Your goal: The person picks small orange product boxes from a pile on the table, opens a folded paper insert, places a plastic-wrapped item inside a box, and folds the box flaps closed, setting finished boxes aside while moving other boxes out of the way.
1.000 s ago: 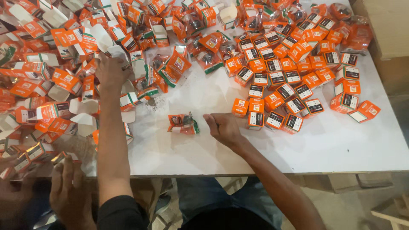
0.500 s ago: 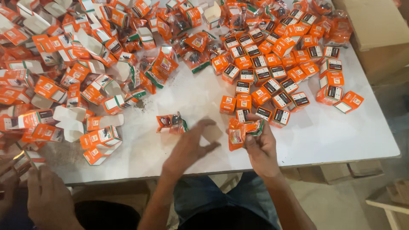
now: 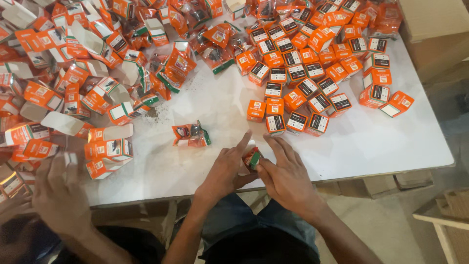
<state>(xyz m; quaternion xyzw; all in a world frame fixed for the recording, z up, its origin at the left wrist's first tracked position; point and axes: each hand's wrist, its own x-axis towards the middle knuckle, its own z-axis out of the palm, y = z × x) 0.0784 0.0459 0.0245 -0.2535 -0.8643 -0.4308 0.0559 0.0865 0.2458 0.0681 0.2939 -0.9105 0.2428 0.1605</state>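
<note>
My left hand [image 3: 225,168] and my right hand [image 3: 285,172] meet near the front edge of the white table [image 3: 371,142]. Together they grip a small orange packet with a green end [image 3: 252,158], held between the fingers of both hands. Just left of the hands, a clear orange packet with a small part inside [image 3: 191,134] lies on the table. Beyond my right hand, closed orange boxes [image 3: 305,85] stand packed side by side.
A heap of open, flattened orange-and-white boxes [image 3: 73,93] covers the table's left half. More filled packets [image 3: 210,44] lie at the back. Another person's hand [image 3: 61,193] works at the lower left. A cardboard carton [image 3: 432,27] stands at the back right.
My left hand came back from the box heap on the left and joined my right hand. Both now hold a packet at the front edge.
</note>
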